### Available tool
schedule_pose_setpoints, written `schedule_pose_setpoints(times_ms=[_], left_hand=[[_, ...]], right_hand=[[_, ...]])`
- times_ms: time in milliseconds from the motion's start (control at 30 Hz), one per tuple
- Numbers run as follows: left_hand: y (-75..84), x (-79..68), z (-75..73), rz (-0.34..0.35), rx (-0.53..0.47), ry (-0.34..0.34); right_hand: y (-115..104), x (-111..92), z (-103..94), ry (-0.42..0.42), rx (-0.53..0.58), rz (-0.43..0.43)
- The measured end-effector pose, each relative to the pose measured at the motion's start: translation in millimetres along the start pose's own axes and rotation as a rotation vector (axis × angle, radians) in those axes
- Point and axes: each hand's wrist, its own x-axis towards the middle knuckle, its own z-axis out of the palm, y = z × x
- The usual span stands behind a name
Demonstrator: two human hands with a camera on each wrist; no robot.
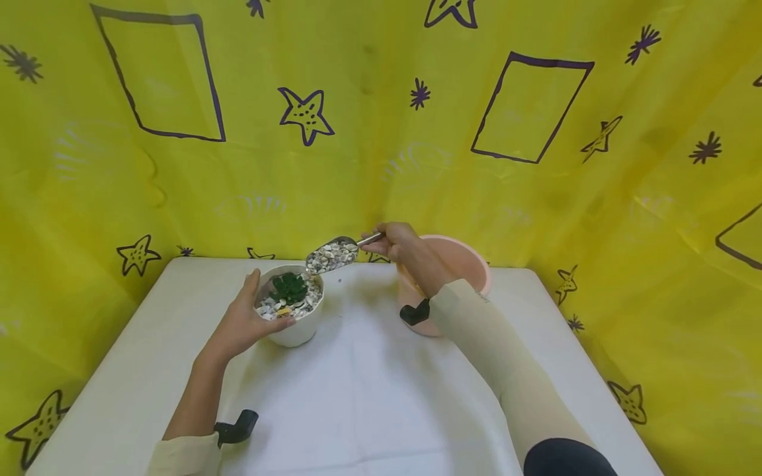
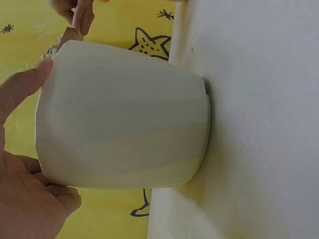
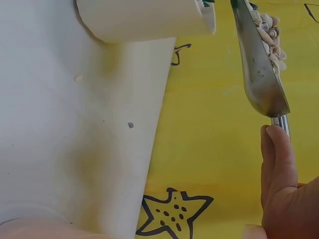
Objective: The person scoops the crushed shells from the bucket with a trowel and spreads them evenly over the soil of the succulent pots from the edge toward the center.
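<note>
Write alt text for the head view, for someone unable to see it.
A person's right hand holds a silver metal scoop full of pale shells at the rim of a round white pot with a green succulent, gripped by the left hand. A round pink container stands to the right on a white table before a yellow, star-patterned backdrop.

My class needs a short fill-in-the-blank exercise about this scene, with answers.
1. The right hand grips the metal scoop by its ____.
2. The scoop is heaped with small ____.
3. The left hand holds a white pot containing a ____ succulent.
4. The backdrop behind the table is ____.

Missing words: handle; shells; green; yellow.
</note>
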Motion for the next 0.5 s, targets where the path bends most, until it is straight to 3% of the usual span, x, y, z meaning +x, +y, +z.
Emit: schedule_pose_setpoints(times_ms=[300, 500], left_hand=[[-1.2, 1.7, 0.9, 0.043, -0.011, -0.019], [12.4, -9.5, 12.1, 0.016, 0.043, 0.053]], right_hand=[[2, -2, 0.9, 0.020, -0.044, -0.026], [3, -2, 4.3, 0.029, -0.119, -0.038]])
